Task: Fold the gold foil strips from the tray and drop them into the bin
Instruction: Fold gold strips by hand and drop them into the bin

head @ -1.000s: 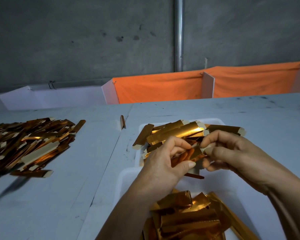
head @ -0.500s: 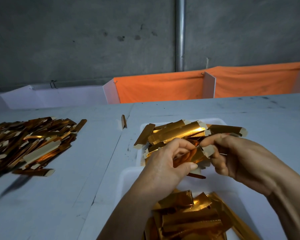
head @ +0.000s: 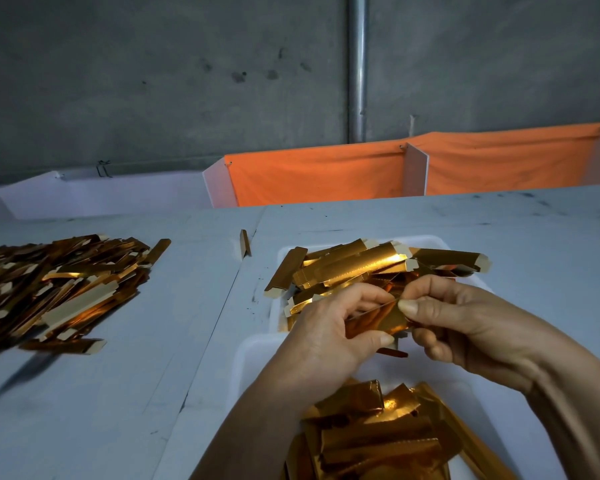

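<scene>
Gold foil fills the middle of your view: you hold one gold foil strip (head: 378, 318) between both hands, above the gap where the tray (head: 440, 242) meets the bin (head: 253, 355). Your left hand (head: 329, 336) curls round the strip's left part, thumb underneath and fingers bent over the top edge. Your right hand (head: 465, 320) pinches the right end, thumb pressed flat against the foil and the index finger bent over it from behind (the lower fingers are tucked under, and how they meet the strip cannot be told). Both hands are closed on the same strip, and their fingertips nearly touch over it.

Just beyond your knuckles, the white tray holds a loose heap of unfolded strips (head: 357, 265), several jutting past its rim to the left and right. Nearer to you, below your wrists, the white bin holds a pile of folded pieces (head: 371, 431), crumpled and overlapping.

On the pale table (head: 118, 393), well apart to your left, lies a big spread pile of strips (head: 59, 282). One single strip (head: 245, 242) stands tilted on the table seam, between that pile and the tray. Behind the table hangs an orange cloth (head: 326, 174) before a grey concrete wall (head: 153, 81) with a metal pipe (head: 357, 64) running up it.
</scene>
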{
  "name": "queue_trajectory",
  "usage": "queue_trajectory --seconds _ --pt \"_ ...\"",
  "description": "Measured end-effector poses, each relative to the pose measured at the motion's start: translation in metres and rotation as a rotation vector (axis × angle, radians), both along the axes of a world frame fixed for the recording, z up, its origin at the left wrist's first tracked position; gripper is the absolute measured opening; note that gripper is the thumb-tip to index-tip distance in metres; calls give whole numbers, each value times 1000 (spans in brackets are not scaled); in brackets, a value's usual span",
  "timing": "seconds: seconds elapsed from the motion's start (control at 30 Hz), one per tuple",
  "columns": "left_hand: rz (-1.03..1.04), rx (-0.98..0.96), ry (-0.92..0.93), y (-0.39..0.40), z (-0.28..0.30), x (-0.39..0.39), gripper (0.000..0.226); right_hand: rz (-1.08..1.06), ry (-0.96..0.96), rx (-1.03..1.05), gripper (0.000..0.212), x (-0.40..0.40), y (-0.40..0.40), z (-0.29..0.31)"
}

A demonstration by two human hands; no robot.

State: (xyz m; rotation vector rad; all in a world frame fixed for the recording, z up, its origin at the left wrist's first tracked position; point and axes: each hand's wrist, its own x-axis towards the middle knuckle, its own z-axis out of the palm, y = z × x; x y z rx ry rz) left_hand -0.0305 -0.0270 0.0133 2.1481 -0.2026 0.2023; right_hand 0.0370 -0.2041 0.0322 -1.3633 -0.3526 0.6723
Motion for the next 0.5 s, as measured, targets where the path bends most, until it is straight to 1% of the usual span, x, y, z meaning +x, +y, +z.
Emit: queue_trajectory --seconds 0.1,0.2,0.37,0.5 --pt "7 4 0 0 0 0 39 4 6 -4 22 0 -2 1" --pt "11 20 0 1 0 0 39 6 -37 -60 24 0 -2 1" --pt "9 57 24 0 -1 1 40 -23 -136 -145 8 0 0 0" --pt "1 37 24 1 0 1 39 -40 -122 -127 11 1 1 0"
